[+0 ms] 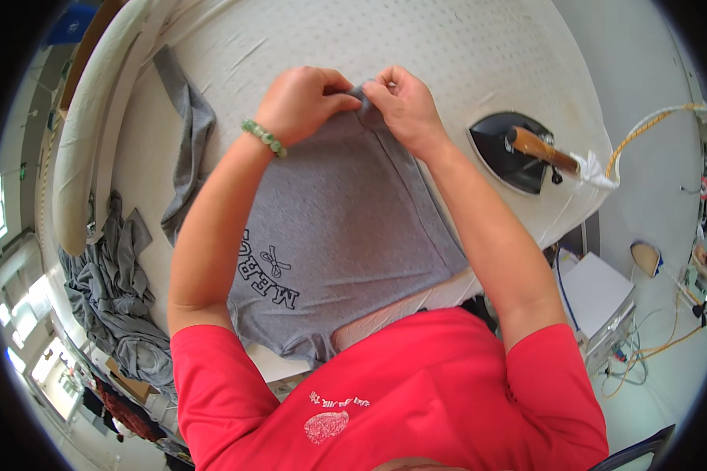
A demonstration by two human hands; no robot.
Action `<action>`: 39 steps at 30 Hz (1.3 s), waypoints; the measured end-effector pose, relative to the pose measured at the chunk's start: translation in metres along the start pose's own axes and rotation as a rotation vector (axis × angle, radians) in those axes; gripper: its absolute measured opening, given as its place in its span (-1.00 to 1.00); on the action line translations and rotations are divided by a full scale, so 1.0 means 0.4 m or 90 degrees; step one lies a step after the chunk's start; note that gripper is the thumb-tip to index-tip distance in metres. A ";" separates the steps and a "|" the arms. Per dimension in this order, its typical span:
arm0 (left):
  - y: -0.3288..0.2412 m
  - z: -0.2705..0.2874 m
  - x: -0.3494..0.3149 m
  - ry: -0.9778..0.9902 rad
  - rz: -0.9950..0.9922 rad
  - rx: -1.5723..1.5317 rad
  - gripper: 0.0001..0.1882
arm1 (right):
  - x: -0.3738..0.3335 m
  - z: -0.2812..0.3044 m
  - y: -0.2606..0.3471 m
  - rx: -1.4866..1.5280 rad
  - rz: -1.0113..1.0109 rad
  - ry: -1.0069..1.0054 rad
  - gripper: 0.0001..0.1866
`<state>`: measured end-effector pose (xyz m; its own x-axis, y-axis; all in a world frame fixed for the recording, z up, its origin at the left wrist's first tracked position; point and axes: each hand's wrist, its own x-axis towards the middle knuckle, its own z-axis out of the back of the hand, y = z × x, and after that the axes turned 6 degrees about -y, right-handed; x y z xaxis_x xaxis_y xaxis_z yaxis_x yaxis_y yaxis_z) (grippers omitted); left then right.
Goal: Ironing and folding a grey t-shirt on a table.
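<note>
A grey sweatshirt (pixel 346 204) lies spread on the padded pressing table, with dark lettering and a small bow print on its front. At its far edge, my left hand (pixel 302 102) pinches the fabric between thumb and fingers; a green bead bracelet (pixel 265 139) circles that wrist. Close beside it, my right hand (pixel 404 106) grips the same edge, its thumb and forefinger pressed together. A seam runs from there along the right side of the sweatshirt toward me. The near part hangs over the table edge by my body.
To the right an iron (pixel 511 153) with a wooden handle rests on the pressing table (pixel 479 47), its yellow cord trailing right. A narrow grey fabric piece (pixel 188 129) lies left. Crumpled grey garments (pixel 118 290) are heaped lower left, below a padded sleeve board (pixel 94 118). A white box (pixel 597 290) stands right.
</note>
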<state>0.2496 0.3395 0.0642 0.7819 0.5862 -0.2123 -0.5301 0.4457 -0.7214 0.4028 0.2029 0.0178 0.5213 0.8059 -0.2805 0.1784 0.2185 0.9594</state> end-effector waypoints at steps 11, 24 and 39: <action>-0.030 0.048 -0.048 -0.182 -0.090 -0.017 -0.76 | -0.363 0.248 -0.065 -0.415 -0.106 0.183 -0.50; -0.066 0.239 -0.265 -0.314 -0.068 -0.113 -0.77 | -0.722 0.315 -0.036 -0.606 0.361 0.050 -0.85; -0.054 0.325 -0.360 -0.253 -0.182 -0.307 -0.74 | -0.748 0.324 -0.003 -0.433 0.272 0.034 -0.78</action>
<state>0.1058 0.3335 0.1962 0.6403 0.7353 0.2222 -0.0427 0.3229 -0.9455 0.3548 -0.1098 0.0967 0.3862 0.9169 0.1005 -0.5836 0.1585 0.7964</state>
